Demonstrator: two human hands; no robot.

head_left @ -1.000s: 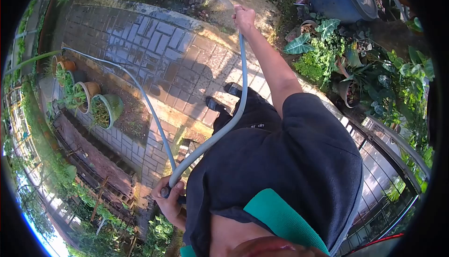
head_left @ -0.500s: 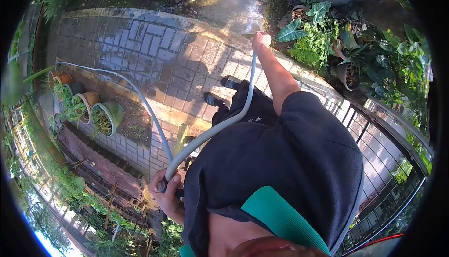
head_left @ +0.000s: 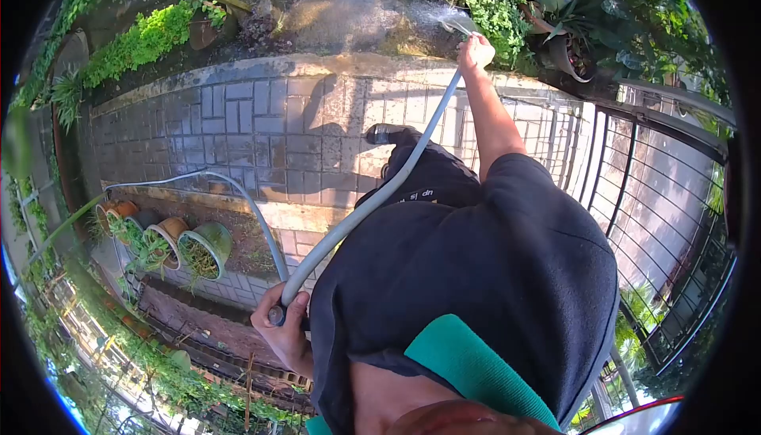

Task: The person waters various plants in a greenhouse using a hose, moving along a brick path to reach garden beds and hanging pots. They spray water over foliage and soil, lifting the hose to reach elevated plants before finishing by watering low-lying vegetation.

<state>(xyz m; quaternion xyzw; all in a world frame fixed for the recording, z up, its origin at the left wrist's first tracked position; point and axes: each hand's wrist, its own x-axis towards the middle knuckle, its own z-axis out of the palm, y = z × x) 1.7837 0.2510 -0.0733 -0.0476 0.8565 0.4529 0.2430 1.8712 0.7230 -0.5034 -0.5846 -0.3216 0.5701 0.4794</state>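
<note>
A pale grey garden hose runs across my front between my two hands. Up at the right, my right hand is closed round the hose near its end, and water sprays from there toward potted plants. At the lower left, my left hand is closed round a bend of the hose, where two lengths meet. A dark, round-ended piece also shows in that hand; its kind I cannot make out. From the left hand the hose trails back over the paving to the far left.
Wet brick paving lies ahead, with a kerb and a soil bed beyond it. Several potted plants stand at left, including a green pot. Leafy plants grow at upper right. A metal fence runs along the right.
My view and body have turned to the right. The right hand now points the hose at the plants, and the water spray has come into sight. My left hand keeps its hold.
</note>
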